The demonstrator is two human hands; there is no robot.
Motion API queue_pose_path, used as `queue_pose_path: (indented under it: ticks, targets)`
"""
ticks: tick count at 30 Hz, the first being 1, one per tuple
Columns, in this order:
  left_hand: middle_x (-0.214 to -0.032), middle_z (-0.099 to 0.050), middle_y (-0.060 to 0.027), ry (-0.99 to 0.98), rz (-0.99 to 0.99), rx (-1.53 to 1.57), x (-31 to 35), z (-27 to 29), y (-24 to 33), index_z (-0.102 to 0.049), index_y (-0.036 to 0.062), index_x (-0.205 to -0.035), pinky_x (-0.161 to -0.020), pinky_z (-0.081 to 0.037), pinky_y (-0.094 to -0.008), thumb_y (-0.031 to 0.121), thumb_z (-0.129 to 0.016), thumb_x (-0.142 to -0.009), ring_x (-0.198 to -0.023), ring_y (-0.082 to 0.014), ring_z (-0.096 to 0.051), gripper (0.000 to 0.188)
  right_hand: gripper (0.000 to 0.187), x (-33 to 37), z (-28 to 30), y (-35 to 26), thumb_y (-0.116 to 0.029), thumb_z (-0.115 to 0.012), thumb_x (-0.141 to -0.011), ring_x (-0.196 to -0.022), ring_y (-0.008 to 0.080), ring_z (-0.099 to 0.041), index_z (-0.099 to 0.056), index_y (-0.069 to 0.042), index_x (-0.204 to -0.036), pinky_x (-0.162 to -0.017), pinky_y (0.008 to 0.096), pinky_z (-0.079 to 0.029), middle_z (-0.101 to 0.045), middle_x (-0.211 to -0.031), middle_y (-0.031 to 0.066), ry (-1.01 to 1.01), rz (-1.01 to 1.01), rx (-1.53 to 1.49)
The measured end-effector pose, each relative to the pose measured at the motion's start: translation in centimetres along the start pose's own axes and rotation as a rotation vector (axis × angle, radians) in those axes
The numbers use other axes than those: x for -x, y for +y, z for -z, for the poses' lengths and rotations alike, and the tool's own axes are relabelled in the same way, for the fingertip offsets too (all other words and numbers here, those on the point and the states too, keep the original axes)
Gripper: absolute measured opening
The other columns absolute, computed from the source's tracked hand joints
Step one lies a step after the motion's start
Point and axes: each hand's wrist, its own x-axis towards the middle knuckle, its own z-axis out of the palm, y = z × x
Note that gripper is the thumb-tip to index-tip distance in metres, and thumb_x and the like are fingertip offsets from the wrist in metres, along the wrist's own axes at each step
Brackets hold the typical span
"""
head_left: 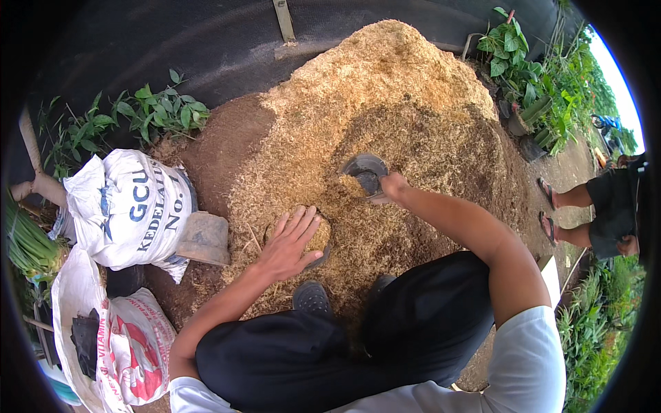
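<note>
My right hand [394, 187] is closed on the edge of a dark, rounded plastic container [366, 165]. It is tilted against the sawdust pile [385, 62], with some pale sawdust at its mouth. My left hand [292, 241] lies flat, fingers stretched, over a small dark pot [326, 253] filled with sawdust. That pot stands on the loose material in front of my feet, its left side hidden by the hand. Pale shavings cover the pile's far part; nearer, they are mixed with brown matter.
Left of me are a full white sack [131, 206], a grey-brown container [205, 237] leaning by it, and an opened white-and-red sack [141, 344]. A dark sheet wall [206, 41] rises behind the pile. Another person's legs [575, 196] stand at right, near potted plants [527, 120].
</note>
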Motion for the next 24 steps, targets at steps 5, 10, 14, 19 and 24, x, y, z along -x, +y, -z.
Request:
queue_pose_path:
  ticks: [5,10,14,19,24]
  targets:
    - [-0.18,-0.012,-0.0176,-0.058,-0.005,-0.052,-0.2,-0.4,0.1,-0.019,0.0074,-0.172,-0.135,-0.004,-0.0539,0.073,-0.037,-0.106,-0.167,-0.0372,-0.006,0.095,0.054,-1.4,-0.4,1.7,-0.017,-0.044,-0.114,-0.095,0.0259,-0.08,-0.031,-0.005,-0.165,-0.082,0.0294,-0.07,-0.062,-0.143,0.0204,-0.053,0.107,0.038]
    - [-0.18,-0.013,-0.0161,-0.027,-0.018,-0.06,-0.4,-0.8,-0.2,-0.019,0.0118,-0.173,-0.135,-0.002,-0.054,0.077,-0.034,-0.105,-0.167,-0.0357,-0.007,0.095,0.064,1.6,-3.2,0.2,-0.024,-0.059,-0.108,-0.124,0.0358,-0.064,-0.033,-0.008,-0.164,-0.108,0.048,-0.054,-0.044,-0.156,0.023,0.528,0.185,0.349]
    - [-0.18,-0.015,-0.0166,0.048,0.008,0.061,0.8,-0.5,-1.0,-0.024,0.0152,-0.172,-0.135,-0.006,-0.0532,0.056,-0.038,-0.113,-0.167,-0.0354,-0.009,0.074,0.067,6.8,-4.5,-1.6,-0.028,-0.059,-0.108,-0.147,0.0417,-0.043,-0.031,-0.008,-0.165,-0.123,0.0496,-0.037,-0.038,-0.161,0.0244,0.5,0.935,0.436]
    - [-0.172,-0.032,-0.0219,0.24,0.471,0.118,3.1,1.8,-3.4,-0.038,0.0101,-0.165,-0.129,-0.027,-0.0552,0.051,-0.046,-0.111,-0.157,-0.0404,-0.036,0.068,0.068,11.4,-8.9,-2.3,-0.035,-0.048,-0.113,-0.158,0.0401,-0.03,-0.021,-0.007,-0.169,-0.13,0.051,-0.026,-0.03,-0.17,0.0227,-0.123,1.269,0.84]
    - [-0.134,-0.067,-0.0325,-0.269,0.807,0.236,4.3,2.5,-5.3,-0.065,-0.0064,-0.129,-0.111,-0.049,-0.0559,0.047,-0.053,-0.108,-0.117,-0.0392,-0.073,0.059,0.075,12.6,-16.0,-0.3,-0.051,-0.03,-0.116,-0.164,0.0359,-0.018,-0.013,-0.003,-0.171,-0.135,0.0509,-0.011,-0.023,-0.175,0.0201,-0.165,1.26,1.214]
